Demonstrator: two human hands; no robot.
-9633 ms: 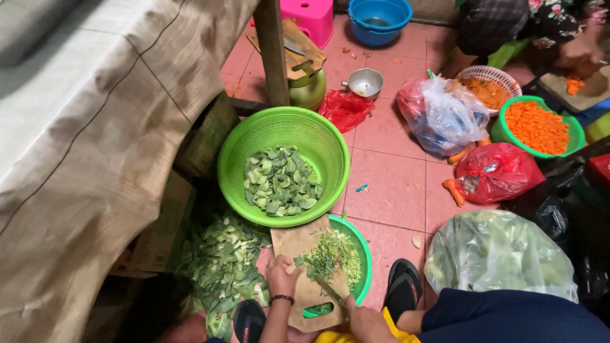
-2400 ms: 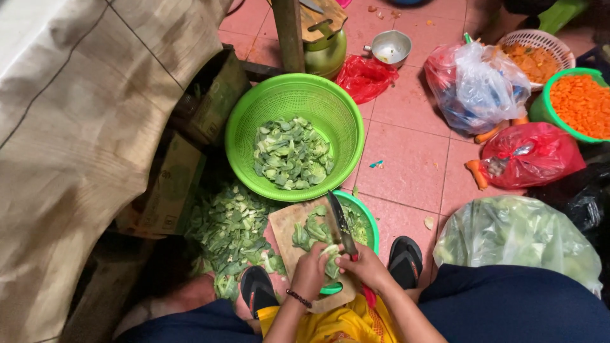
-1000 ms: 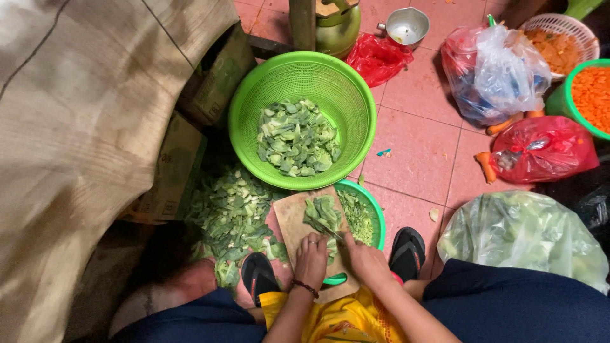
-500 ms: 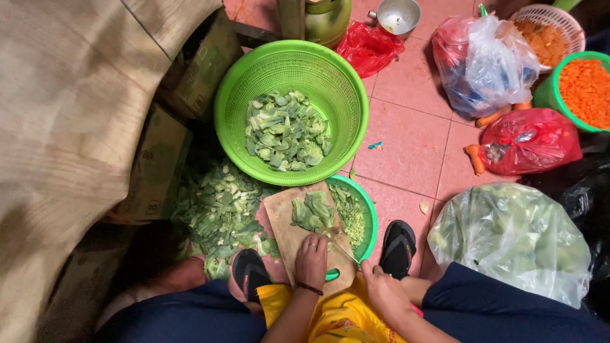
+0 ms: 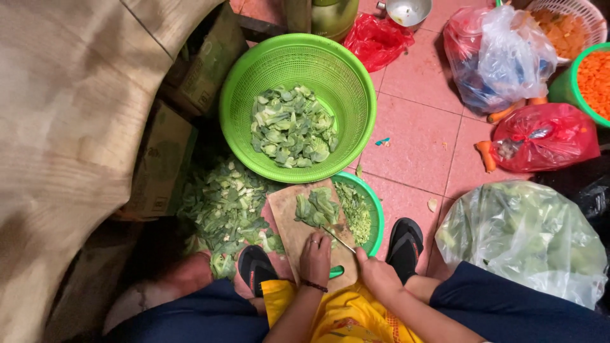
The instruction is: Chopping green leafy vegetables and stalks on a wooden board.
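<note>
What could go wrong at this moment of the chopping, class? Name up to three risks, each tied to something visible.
1. The left hand rests on the cutting board right beside the knife held by the right hand; a slip could nick its fingers.
2. The board sits partly over the small green basket, so it may tip.
3. Cut greens near the board's edge could spill onto the floor.

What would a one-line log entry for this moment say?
left hand: flat on cutting board | right hand: holding knife | cut greens: on board | green basket: part filled
</note>
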